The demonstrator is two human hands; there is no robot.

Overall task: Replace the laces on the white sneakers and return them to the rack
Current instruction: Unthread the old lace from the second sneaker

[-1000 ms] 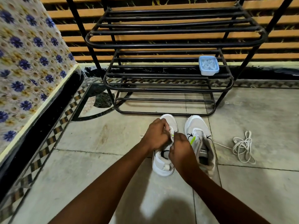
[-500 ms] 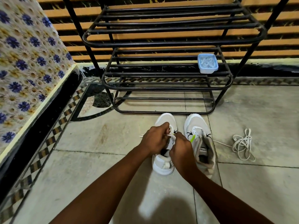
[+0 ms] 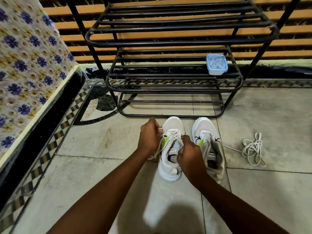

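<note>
Dim, warm indoor light. The floor point(image 3: 101, 174) shows one bright reflection patch near its bottom edge, with a soft dark shadow just right of it. Left hand point(image 3: 149, 138) slightly motion-blurred, centre otherwise sharp. Strong wide-angle bowing: rack point(image 3: 180, 43) posts splay, left wall point(image 3: 25, 65) leans.

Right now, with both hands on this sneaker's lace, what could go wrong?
Your left hand and right hand hold the lace out sideways; nothing pins the sneaker, so it may tip or slide. The loose lace on the floor runs up to the other sneaker and could snag when lifted.
</note>
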